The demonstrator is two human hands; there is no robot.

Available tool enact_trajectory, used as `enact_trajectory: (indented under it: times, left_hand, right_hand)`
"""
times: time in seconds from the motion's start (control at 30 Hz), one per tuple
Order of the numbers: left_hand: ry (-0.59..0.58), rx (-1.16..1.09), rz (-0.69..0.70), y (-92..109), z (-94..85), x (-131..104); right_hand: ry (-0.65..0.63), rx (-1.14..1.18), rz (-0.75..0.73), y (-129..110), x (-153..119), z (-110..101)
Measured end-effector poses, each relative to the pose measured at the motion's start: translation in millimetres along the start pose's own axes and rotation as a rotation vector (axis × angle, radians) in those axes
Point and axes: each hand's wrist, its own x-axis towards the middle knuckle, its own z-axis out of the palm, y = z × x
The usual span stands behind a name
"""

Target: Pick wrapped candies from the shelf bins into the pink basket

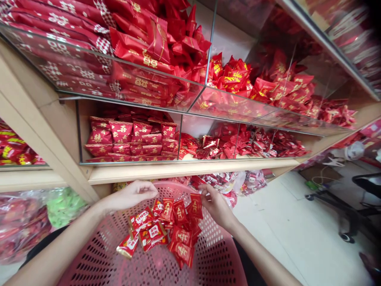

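Note:
A pink perforated plastic basket point(101, 254) is in front of me, holding several small red packets. Those on the left, such as a gold-edged packet point(153, 235), have white labels. On the right lie darker red packets with gold lettering point(182, 251). At the basket's right side, my right hand point(216, 206) pinches the edge of an upright red candy packet point(196, 205) between thumb and fingers. My left hand point(142, 193) hovers over the far left of the basket, fingers curled together, with nothing visible in them.
Wooden shelves point(190, 170) with glass-fronted bins rise ahead, filled with red packets point(122, 135). Plastic bags of goods point(24, 226) lie at lower left, and more bags point(253, 182) sit under the shelf. A wheeled chair base point(339, 214) stands on the tiled floor at right.

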Motion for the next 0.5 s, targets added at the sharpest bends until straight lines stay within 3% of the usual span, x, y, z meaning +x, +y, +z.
enact_trajectory:
  times: [0.27, 0.5]
  left_hand:
    - [0.001, 0.001, -0.002, 0, -0.7, -2]
    - [0.001, 0.017, 0.013, -1, -0.1, -2]
  right_hand:
    - [0.081, -0.091, -0.074, -10, 10, 21]
    - [0.005, 0.191, 0.030, -2, 9, 12]
